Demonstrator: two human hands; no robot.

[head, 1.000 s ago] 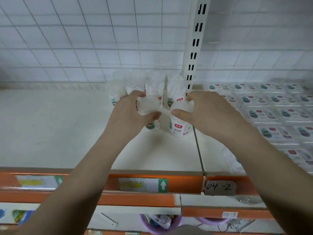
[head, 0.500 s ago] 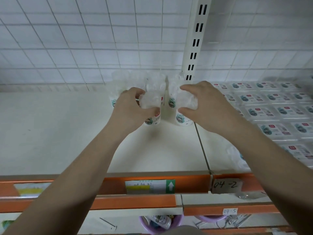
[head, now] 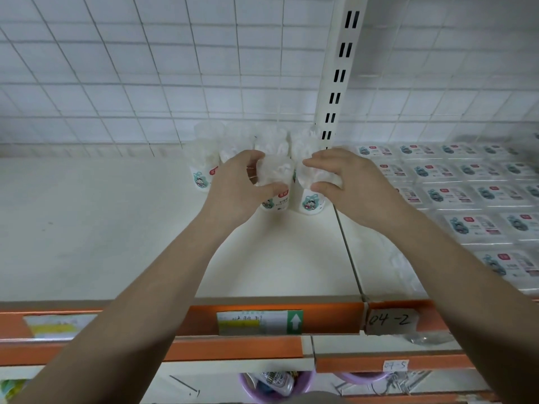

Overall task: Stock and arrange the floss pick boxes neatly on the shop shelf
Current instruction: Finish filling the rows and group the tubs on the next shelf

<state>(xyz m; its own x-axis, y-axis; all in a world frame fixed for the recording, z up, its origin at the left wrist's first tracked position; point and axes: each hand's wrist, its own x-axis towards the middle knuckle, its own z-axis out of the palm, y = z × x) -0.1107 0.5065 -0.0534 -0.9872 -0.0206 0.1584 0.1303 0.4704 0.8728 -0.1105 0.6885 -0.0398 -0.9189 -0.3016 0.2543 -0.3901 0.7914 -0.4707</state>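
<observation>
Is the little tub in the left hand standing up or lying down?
Standing up. The tub has its printed base on the shelf and its clear top upward, with the left hand gripping its top.

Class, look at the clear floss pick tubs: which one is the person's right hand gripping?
The front tub nearest the slotted post, right of the left hand's tub; the right hand curls round its top.

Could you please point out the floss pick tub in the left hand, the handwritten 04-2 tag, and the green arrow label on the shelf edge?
Floss pick tub in the left hand [head: 275,173]: head view, on its clear upper body.
04-2 tag [head: 390,319]: head view, on the handwriting.
Green arrow label [head: 295,321]: head view, on the white arrow.
</observation>
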